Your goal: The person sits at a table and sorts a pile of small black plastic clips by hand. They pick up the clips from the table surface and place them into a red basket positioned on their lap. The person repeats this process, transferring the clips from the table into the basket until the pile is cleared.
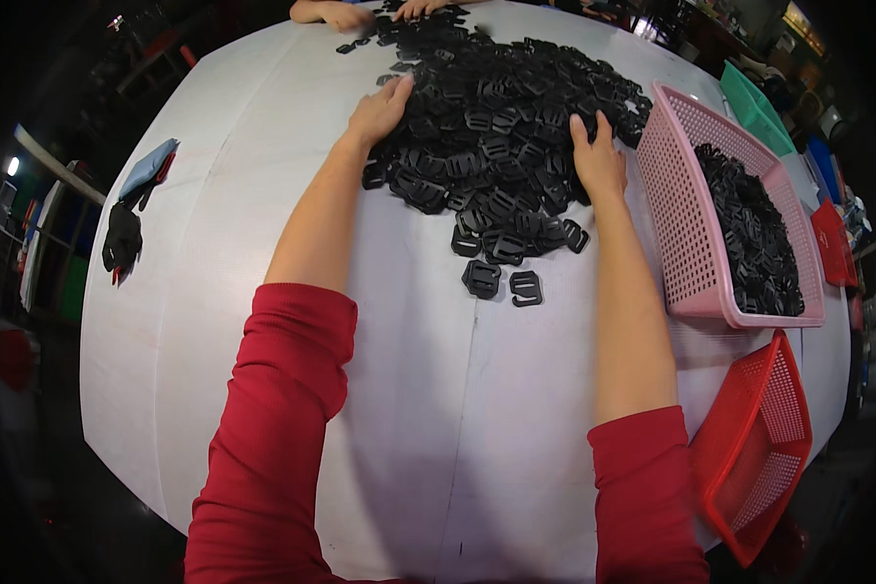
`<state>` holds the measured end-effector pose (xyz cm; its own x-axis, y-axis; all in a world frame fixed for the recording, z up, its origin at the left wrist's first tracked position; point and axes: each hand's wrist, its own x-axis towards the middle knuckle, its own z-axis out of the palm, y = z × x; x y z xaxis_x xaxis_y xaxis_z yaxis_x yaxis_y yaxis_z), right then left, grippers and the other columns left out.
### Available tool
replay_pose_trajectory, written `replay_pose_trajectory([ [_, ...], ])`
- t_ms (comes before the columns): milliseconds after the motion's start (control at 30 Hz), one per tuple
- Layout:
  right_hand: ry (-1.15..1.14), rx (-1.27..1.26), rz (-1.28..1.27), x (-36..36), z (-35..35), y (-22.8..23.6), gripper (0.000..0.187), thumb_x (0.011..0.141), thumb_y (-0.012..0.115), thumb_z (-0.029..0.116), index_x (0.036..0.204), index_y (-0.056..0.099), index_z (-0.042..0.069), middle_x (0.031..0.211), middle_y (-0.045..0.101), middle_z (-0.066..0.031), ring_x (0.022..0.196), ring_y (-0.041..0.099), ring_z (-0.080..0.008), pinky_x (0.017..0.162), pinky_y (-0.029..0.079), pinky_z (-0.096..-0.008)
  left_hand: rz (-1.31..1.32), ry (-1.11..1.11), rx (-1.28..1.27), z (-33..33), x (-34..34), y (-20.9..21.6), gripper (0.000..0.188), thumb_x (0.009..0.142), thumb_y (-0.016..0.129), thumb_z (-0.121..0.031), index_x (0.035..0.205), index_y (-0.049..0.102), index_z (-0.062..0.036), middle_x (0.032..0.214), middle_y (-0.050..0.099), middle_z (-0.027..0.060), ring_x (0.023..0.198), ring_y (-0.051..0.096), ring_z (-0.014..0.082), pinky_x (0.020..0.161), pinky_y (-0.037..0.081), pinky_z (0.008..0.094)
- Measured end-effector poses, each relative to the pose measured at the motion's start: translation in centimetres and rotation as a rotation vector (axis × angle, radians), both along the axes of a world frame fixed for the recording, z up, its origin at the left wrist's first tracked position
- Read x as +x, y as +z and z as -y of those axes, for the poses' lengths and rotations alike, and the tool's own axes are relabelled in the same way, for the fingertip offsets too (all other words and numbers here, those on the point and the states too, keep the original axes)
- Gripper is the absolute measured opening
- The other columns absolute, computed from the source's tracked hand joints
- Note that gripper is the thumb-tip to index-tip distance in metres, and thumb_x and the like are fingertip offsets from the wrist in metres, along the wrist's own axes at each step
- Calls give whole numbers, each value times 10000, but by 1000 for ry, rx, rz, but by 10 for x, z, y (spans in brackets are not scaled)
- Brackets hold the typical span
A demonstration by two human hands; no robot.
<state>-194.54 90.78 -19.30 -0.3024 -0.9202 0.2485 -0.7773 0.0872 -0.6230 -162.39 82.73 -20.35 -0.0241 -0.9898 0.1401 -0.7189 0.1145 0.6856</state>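
Observation:
A big heap of black plastic buckles [496,127] covers the far middle of the white table [214,292]. My left hand [380,109] lies flat on the heap's left edge, fingers spread among the buckles. My right hand [599,161] rests on the heap's right side, fingers apart and pressed into the pile. Neither hand grips a single piece that I can make out. Two loose buckles [501,282] lie nearest me, just below the heap. Both sleeves are red.
A pink basket [686,243] holding black buckles stands right of the heap. A red basket [764,448] hangs at the table's right front edge. Another person's hands [346,14] work at the far side. A green tray [754,102] and black gloves [122,238] lie at the edges.

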Motion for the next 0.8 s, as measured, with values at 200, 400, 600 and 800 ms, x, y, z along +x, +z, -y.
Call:
replay_pose_trajectory([
  [200, 104, 51, 34, -11, 30, -2, 837, 865, 361, 743, 1504, 274, 208, 1435, 457, -185, 1341, 381, -429, 1132, 270, -477, -190, -86, -87, -2, -58, 6, 753, 943, 309, -638, 1397, 459, -56, 1423, 461, 215, 1352, 401, 340, 1117, 284, 365],
  [400, 207, 12, 66, 2, 41, -5, 808, 844, 370, 772, 1475, 346, 269, 1334, 564, -173, 1296, 470, -372, 1069, 345, -451, -405, -224, -150, -15, -76, 9, 608, 983, 419, -498, 1399, 457, -57, 1407, 500, 151, 1336, 426, 261, 1102, 299, 324],
  [600, 305, -87, 122, 6, 42, -9, 699, 848, 458, 707, 1403, 465, 282, 1332, 568, -164, 1282, 492, -348, 1051, 368, -432, -497, -351, -44, -26, -95, 10, 607, 975, 448, -501, 1391, 471, -59, 1404, 509, 121, 1320, 438, 223, 1090, 306, 295],
  [800, 503, -261, 293, 7, 46, -19, 497, 887, 556, 521, 1330, 546, 295, 1324, 583, -115, 1260, 514, -327, 1041, 384, -388, -616, -467, 22, -43, -96, 15, 482, 1015, 425, -407, 1348, 530, -75, 1297, 568, 60, 1193, 504, 126, 1037, 355, 243],
])
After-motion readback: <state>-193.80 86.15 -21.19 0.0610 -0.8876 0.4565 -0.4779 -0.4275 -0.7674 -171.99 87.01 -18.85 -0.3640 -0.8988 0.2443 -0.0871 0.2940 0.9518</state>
